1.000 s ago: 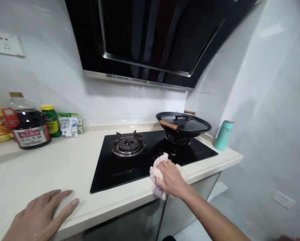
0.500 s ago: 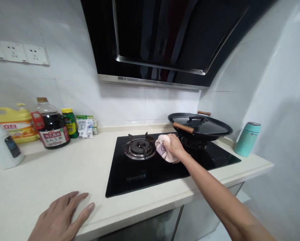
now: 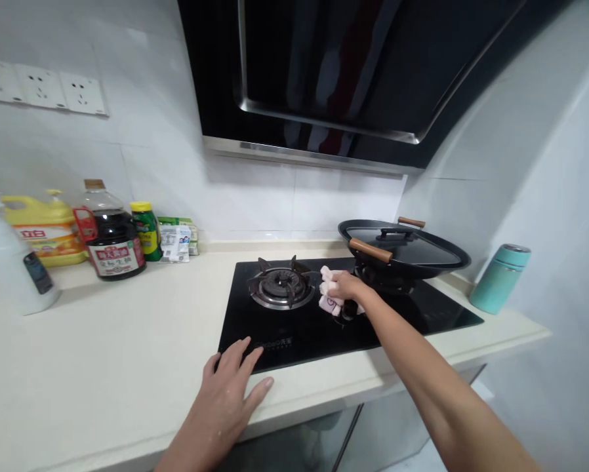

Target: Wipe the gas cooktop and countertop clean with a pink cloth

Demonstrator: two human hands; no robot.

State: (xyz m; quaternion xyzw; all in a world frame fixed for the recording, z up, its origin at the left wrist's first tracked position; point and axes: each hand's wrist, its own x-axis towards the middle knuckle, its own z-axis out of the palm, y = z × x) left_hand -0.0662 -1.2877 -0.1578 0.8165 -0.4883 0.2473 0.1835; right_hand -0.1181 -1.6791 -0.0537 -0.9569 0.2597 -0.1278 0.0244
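My right hand [image 3: 349, 288] grips a bunched pale pink cloth [image 3: 330, 303] on the black glass gas stove [image 3: 304, 339], between the two burners. The bare left burner [image 3: 281, 286] lies just left of the cloth. Fingers spread, my left hand [image 3: 228, 387] is at the front left corner of the stove, over the counter edge and the glass. A black wok [image 3: 442, 267] with wooden handles stands on the right burner, covered by a dark lid [image 3: 412, 248].
A range hood [image 3: 324, 78] slants over the stove. At left on the counter [image 3: 142, 347] are a white spray bottle [image 3: 16, 272], a yellow jug [image 3: 43, 226], a soy sauce bottle [image 3: 112, 239], a green bottle [image 3: 147, 233] and packets [image 3: 176, 242]. A teal flask [image 3: 501, 278] stands right.
My left hand has moved right and forward, from the counter to the stove's front left corner. My right hand has shifted the cloth slightly right of the left burner.
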